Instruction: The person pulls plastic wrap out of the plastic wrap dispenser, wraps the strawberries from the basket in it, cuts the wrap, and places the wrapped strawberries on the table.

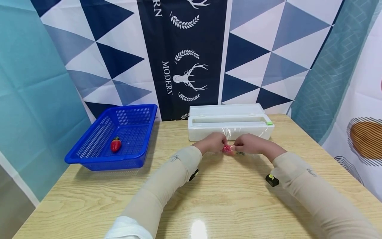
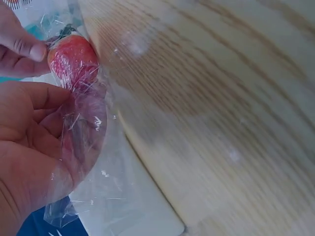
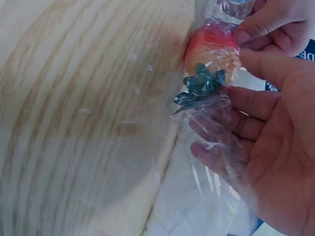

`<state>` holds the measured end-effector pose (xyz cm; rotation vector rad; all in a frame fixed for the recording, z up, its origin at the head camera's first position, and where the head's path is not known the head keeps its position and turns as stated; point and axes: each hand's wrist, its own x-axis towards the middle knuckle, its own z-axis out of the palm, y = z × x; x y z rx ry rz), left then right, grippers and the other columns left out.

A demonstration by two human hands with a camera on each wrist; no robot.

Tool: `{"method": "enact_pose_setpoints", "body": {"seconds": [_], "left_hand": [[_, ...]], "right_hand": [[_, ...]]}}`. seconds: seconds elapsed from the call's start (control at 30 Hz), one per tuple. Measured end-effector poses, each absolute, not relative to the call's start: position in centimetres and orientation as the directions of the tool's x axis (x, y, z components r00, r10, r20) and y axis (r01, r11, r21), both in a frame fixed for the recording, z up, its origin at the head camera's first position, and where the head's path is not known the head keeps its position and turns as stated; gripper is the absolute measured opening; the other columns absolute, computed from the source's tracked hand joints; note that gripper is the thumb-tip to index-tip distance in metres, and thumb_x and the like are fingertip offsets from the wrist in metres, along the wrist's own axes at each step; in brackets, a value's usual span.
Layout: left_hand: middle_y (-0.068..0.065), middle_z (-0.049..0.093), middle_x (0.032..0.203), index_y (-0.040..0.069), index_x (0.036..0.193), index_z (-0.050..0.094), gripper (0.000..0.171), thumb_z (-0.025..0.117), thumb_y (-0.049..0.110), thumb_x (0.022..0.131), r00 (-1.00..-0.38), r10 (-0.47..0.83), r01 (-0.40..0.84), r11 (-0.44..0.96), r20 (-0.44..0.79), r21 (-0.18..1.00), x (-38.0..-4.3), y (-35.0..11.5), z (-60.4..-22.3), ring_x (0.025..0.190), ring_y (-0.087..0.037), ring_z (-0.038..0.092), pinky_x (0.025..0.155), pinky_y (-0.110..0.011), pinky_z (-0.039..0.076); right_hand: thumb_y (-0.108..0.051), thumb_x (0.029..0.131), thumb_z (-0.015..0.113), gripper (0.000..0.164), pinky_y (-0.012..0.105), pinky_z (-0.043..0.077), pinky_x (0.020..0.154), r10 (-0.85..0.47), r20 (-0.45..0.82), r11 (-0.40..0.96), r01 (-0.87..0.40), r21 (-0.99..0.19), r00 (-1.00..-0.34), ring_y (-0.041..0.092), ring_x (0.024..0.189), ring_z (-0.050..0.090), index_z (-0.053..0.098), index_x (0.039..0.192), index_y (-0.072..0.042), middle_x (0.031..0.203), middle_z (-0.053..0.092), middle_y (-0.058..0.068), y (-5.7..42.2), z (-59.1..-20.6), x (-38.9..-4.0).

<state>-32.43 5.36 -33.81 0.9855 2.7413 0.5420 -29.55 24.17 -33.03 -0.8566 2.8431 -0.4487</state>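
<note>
A red and pale-orange strawberry [image 3: 211,51] with green leaves is wrapped in clear plastic film [image 2: 86,128], close to the front of a white box [image 1: 209,134]. At its red tip, my left hand [image 1: 213,142] pinches the gathered film, fingers curled; loose film lies over those fingers in the left wrist view. My right hand [image 1: 250,144] holds the wrapped strawberry by its leafy end, with thumb and forefinger against its side. More film trails below the right fingers in the right wrist view.
A blue plastic basket [image 1: 143,132] stands at the left of the wooden table [image 1: 209,196], with another red strawberry [image 1: 115,144] inside. The white box has its lid raised, a long slot on top and a green piece [image 1: 269,123] at its right end. Patterned cloth hangs behind.
</note>
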Motion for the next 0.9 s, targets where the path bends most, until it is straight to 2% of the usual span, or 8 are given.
{"method": "enact_pose_setpoints", "body": {"seconds": [0.07, 0.13, 0.23, 0.37, 0.53, 0.63, 0.8, 0.9], "left_hand": [[0.002, 0.061, 0.084, 0.009, 0.091, 0.071, 0.02, 0.054, -0.003, 0.089, -0.781, 0.623, 0.567, 0.734, -0.04, 0.374, -32.6, 5.5, -33.9, 0.082, -0.012, 0.054, 0.072, -0.02, 0.042], [0.003, 0.063, 0.087, 0.011, 0.094, 0.073, 0.021, 0.056, -0.001, 0.088, -0.791, 0.611, 0.572, 0.753, -0.023, 0.325, -32.9, 5.6, -34.3, 0.083, -0.011, 0.053, 0.076, -0.019, 0.043], [0.005, 0.067, 0.092, 0.013, 0.099, 0.075, 0.021, 0.063, 0.002, 0.086, -0.798, 0.603, 0.587, 0.774, 0.008, 0.238, -33.0, 5.8, -34.7, 0.084, -0.01, 0.055, 0.078, -0.02, 0.045], [0.005, 0.069, 0.099, 0.014, 0.103, 0.075, 0.023, 0.068, 0.003, 0.084, -0.806, 0.59, 0.589, 0.794, 0.044, 0.148, -32.9, 5.9, -34.8, 0.087, -0.01, 0.058, 0.079, -0.022, 0.048], [0.005, 0.067, 0.095, 0.014, 0.098, 0.073, 0.018, 0.068, 0.003, 0.084, -0.811, 0.582, 0.582, 0.798, 0.05, 0.158, -32.9, 5.7, -34.4, 0.086, -0.01, 0.058, 0.077, -0.023, 0.049], [0.006, 0.068, 0.093, 0.014, 0.095, 0.074, 0.014, 0.067, 0.006, 0.086, -0.811, 0.584, 0.578, 0.789, 0.037, 0.211, -33.0, 5.3, -34.1, 0.086, -0.01, 0.058, 0.079, -0.023, 0.048], [0.004, 0.069, 0.105, 0.014, 0.108, 0.074, 0.022, 0.066, 0.008, 0.087, -0.806, 0.589, 0.588, 0.786, 0.055, 0.19, -32.6, 3.8, -33.2, 0.101, -0.012, 0.06, 0.091, -0.025, 0.047], [0.001, 0.067, 0.107, 0.013, 0.108, 0.072, 0.026, 0.068, 0.005, 0.084, -0.782, 0.619, 0.622, 0.771, 0.065, 0.135, -32.1, 2.5, -32.7, 0.102, -0.015, 0.06, 0.09, -0.027, 0.048]], "right_hand": [[-0.014, 0.093, 0.062, 0.019, 0.034, 0.047, 0.069, -0.536, -0.056, 0.803, -0.487, -0.343, -0.843, 0.014, 0.071, 0.054, 0.066, 0.103, 0.002, 0.08, 0.062, 0.001, 24.2, -33.3, -29.8], [-0.008, 0.092, 0.06, 0.017, 0.035, 0.047, 0.07, -0.527, -0.036, 0.801, -0.481, -0.356, -0.849, 0.016, 0.074, 0.054, 0.061, 0.105, 0.003, 0.083, 0.061, 0.004, 24.3, -33.7, -30.0], [-0.001, 0.092, 0.056, 0.01, 0.038, 0.048, 0.072, -0.523, 0.019, 0.793, -0.494, -0.358, -0.852, 0.019, 0.076, 0.054, 0.057, 0.101, 0.002, 0.086, 0.06, 0.007, 24.4, -34.0, -30.3], [0.003, 0.09, 0.056, 0.007, 0.039, 0.049, 0.072, -0.54, 0.095, 0.788, -0.542, -0.293, -0.836, 0.019, 0.075, 0.055, 0.062, 0.093, -0.001, 0.085, 0.062, 0.006, 24.5, -34.2, -30.8], [0.002, 0.087, 0.062, 0.008, 0.038, 0.049, 0.067, -0.569, 0.152, 0.787, -0.589, -0.184, -0.808, 0.017, 0.069, 0.054, 0.068, 0.083, -0.003, 0.076, 0.062, 0.002, 24.6, -33.6, -30.8], [-0.002, 0.086, 0.067, 0.004, 0.042, 0.05, 0.072, -0.565, 0.186, 0.792, -0.591, -0.154, -0.804, 0.022, 0.074, 0.059, 0.07, 0.087, -0.001, 0.08, 0.064, 0.006, 24.9, -32.5, -30.3], [-0.007, 0.077, 0.078, 0.023, 0.049, 0.05, 0.08, -0.53, 0.156, 0.811, -0.552, -0.195, -0.834, 0.031, 0.089, 0.06, 0.069, 0.097, 0.0, 0.094, 0.064, 0.012, 26.0, -30.8, -28.8], [-0.008, 0.073, 0.082, 0.03, 0.049, 0.05, 0.081, -0.538, 0.079, 0.815, -0.542, -0.204, -0.839, 0.03, 0.089, 0.059, 0.067, 0.098, -0.002, 0.095, 0.061, 0.01, 27.1, -30.8, -28.0]]}}
